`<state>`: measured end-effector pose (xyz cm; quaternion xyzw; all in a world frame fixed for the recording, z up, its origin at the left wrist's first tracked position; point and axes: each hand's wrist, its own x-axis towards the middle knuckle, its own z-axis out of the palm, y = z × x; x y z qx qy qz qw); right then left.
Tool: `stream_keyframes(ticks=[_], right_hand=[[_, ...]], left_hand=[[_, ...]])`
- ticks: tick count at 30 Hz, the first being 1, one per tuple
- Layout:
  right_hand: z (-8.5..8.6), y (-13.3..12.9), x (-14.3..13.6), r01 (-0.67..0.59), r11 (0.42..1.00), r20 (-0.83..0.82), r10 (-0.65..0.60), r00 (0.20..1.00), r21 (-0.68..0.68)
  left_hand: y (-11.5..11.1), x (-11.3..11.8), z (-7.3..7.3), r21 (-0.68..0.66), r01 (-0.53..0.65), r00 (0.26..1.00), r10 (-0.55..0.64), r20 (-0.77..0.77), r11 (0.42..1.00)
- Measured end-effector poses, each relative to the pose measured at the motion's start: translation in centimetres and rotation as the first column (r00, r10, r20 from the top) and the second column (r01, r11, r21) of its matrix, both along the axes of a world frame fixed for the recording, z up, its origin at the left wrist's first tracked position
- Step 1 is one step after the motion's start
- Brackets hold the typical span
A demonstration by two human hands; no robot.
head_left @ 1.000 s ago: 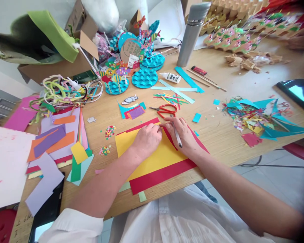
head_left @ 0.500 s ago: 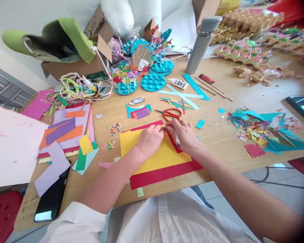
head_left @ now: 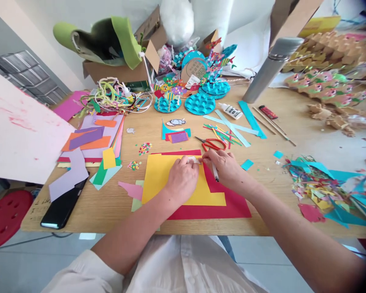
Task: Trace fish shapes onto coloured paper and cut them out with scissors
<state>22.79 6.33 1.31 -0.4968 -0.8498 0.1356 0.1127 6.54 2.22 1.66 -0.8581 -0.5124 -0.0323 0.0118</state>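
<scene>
A yellow paper sheet (head_left: pixel 158 175) lies on a larger red paper sheet (head_left: pixel 232 205), a corner of the yellow cut away at the right. My left hand (head_left: pixel 184 177) rests on the yellow sheet with its fingers curled, pressing a small white paper cutout (head_left: pixel 194 159) near the top edge. Just right of it, my right hand (head_left: pixel 227 166) grips a pen (head_left: pixel 215 174), tilted with its dark end toward me. The right fingertips are pinched close to the cutout's end; whether they touch it, I cannot tell. Red-handled scissors (head_left: pixel 212 143) lie beyond my right hand.
Beyond the sheets are a fish drawing cutout (head_left: pixel 176 122), a glue bottle (head_left: pixel 231 111) and blue egg-carton discs (head_left: pixel 200 104). A grey flask (head_left: pixel 266 71) stands behind. Paper scraps (head_left: pixel 315 175) pile at right. At left are coloured papers (head_left: pixel 91 142) and a phone (head_left: pixel 62 207).
The view has shifted, so the table appears farther right. The yellow sheet sits differently on the red one. The white cutout now shows under my left fingers. My right hand keeps the pen.
</scene>
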Motion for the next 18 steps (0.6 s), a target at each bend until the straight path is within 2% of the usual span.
stream_keyframes(ticks=[4, 6, 13, 18], right_hand=[[-0.1, 0.5, 0.3, -0.038, 0.999, -0.007, 0.038, 0.999, 0.022], [-0.3, 0.7, 0.4, -0.051, 0.998, -0.016, 0.051, 0.999, 0.036], [-0.8, 1.1, 0.6, -0.104, 0.992, -0.065, 0.108, 0.992, 0.066], [-0.1, 1.8, 0.6, -0.135, 0.991, -0.226, 0.134, 0.965, 0.008]], left_hand=[[-1.4, 0.6, 0.1, -0.130, -0.158, 0.987, 0.158, -0.008, 0.979], [-1.9, 0.8, 0.1, -0.170, -0.202, 0.979, 0.200, -0.029, 0.965], [-2.5, 0.6, -0.6, -0.175, -0.213, 0.976, 0.216, -0.002, 0.961], [-2.5, 0.5, -0.6, -0.190, -0.191, 0.981, 0.196, 0.009, 0.963]])
